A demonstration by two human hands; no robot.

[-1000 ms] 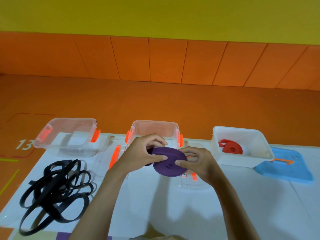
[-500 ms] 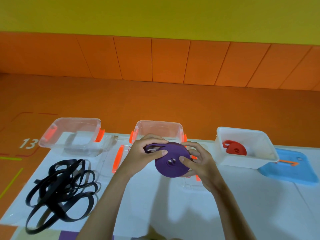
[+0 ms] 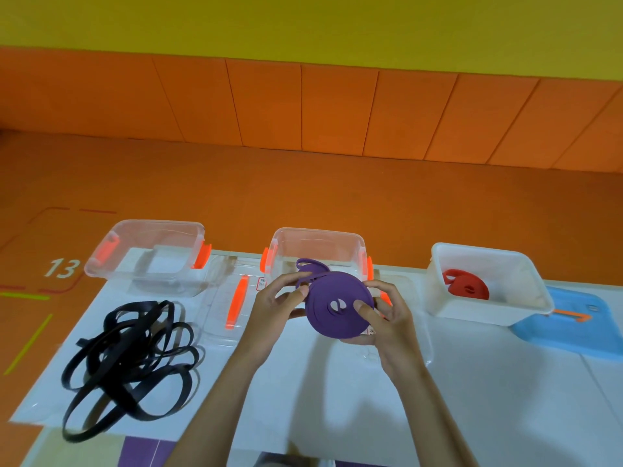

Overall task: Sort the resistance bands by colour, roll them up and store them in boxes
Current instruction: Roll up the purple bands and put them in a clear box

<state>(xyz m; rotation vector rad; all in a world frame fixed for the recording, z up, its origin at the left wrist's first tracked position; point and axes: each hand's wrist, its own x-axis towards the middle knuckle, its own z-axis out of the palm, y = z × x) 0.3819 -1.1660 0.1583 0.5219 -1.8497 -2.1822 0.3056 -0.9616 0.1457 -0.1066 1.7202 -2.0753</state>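
Observation:
Both hands hold a rolled purple band (image 3: 332, 306) above the table, in front of the middle clear box (image 3: 317, 239). My left hand (image 3: 279, 305) pinches the roll's left edge, where a loose purple loop sticks up. My right hand (image 3: 387, 318) grips the roll from the right, thumb pressed on its face. A tangle of loose black bands (image 3: 135, 358) lies on the table at the left. A rolled red band (image 3: 467, 288) sits inside the white box (image 3: 532, 284) at the right. The left clear box (image 3: 148, 230) holds nothing.
A clear lid with an orange handle (image 3: 236, 301) lies flat between the two clear boxes. Another clear lid lies under my hands. A blue lid (image 3: 580, 332) lies at the far right beside the white box. Orange floor and wall panels lie beyond the white table (image 3: 320, 399).
The purple roll has tilted more upright toward me and my hands have shifted their grip around it. A loose purple loop now shows at the roll's upper left.

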